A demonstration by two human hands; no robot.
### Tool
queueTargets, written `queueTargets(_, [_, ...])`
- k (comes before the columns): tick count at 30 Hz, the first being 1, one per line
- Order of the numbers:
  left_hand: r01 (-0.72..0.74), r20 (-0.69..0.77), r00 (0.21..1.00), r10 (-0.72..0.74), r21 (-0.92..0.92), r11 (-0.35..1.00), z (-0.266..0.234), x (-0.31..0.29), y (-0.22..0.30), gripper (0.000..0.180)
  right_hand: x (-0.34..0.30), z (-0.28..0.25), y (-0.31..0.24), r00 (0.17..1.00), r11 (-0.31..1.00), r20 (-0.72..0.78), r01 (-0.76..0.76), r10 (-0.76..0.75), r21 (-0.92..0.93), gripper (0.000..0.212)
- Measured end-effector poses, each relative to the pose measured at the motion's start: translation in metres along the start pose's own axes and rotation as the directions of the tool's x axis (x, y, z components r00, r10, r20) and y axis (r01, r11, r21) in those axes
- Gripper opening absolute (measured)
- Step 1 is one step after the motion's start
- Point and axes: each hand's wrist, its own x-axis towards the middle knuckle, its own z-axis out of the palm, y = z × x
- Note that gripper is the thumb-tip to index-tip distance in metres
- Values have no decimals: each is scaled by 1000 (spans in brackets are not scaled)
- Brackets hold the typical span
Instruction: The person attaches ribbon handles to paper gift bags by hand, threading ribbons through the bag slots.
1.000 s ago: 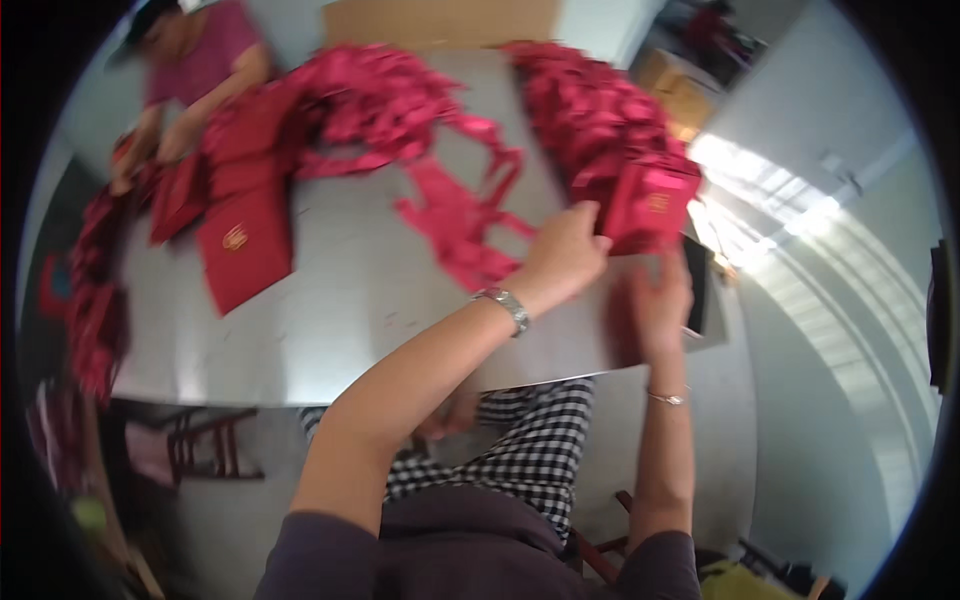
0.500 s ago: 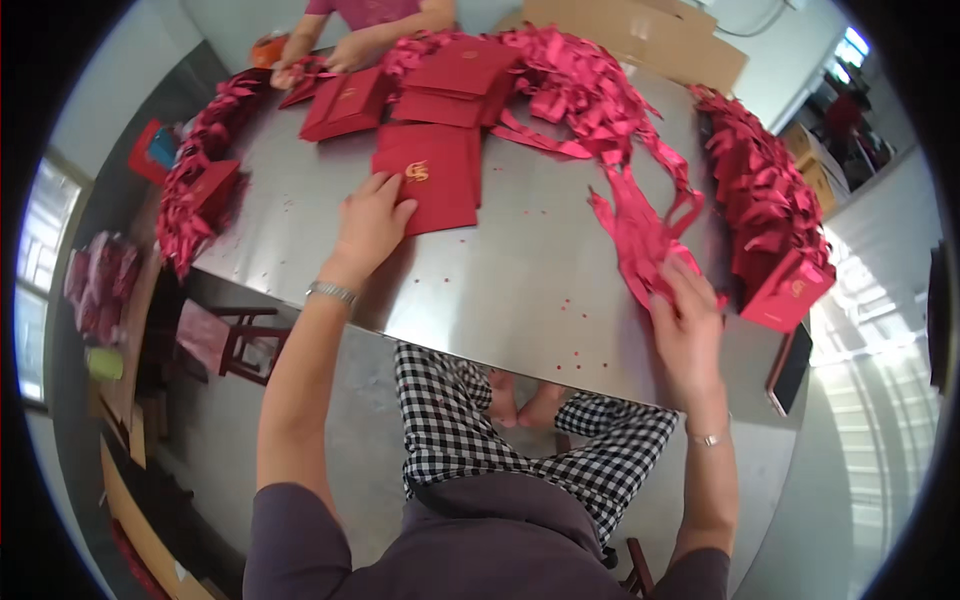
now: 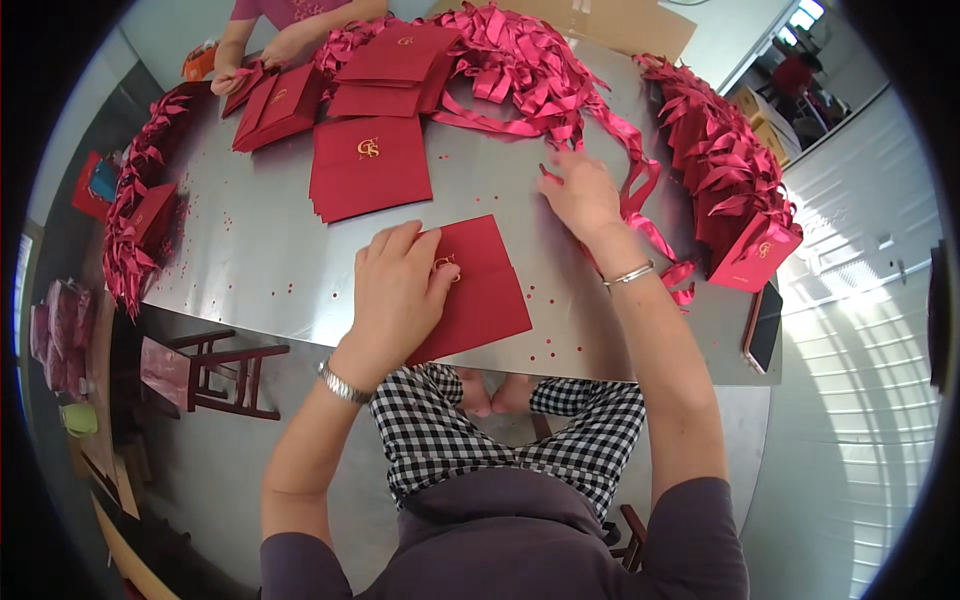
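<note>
Now that our left hand (image 3: 395, 295) has drawn one flat red bag (image 3: 490, 290) away from the stack (image 3: 372, 185), it lies at the near edge of the table (image 3: 250, 250), right before us for the work. Our right hand (image 3: 585, 200) has moved up beside the loose ribbons (image 3: 640, 170), its fingers curled; our left lies across the bag's left side, and we cannot tell whether either grips. This bag's inside is hidden from us, and ribbon loops crowd the tops of the bags in the right-hand row (image 3: 755, 255), hiding any contents.

Left fingers (image 3: 403, 240) on a flat red packet (image 3: 485, 290), right fingers (image 3: 572, 165) near pink ribbons (image 3: 560, 80), metal table (image 3: 270, 240) beneath
</note>
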Motion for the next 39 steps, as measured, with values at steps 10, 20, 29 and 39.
queueTargets(10, [60,276,960,-54,-16,998,8,37,-12,33,-52,-71,4,921,952,294,-293,256,90,38])
queueTargets(20, [270,456,886,-90,-348,898,25,47,22,30,-23,-31,11,922,962,274,-260,273,-81,31])
queueTargets(29, [606,679,711,-183,-460,649,26,56,15,28,-39,-47,-9,914,453,176,-340,366,824,18])
queueTargets(39, [645,644,734,-216,-561,519,38,47,11,30,-106,-33,-51,989,771,112,-145,96,620,9])
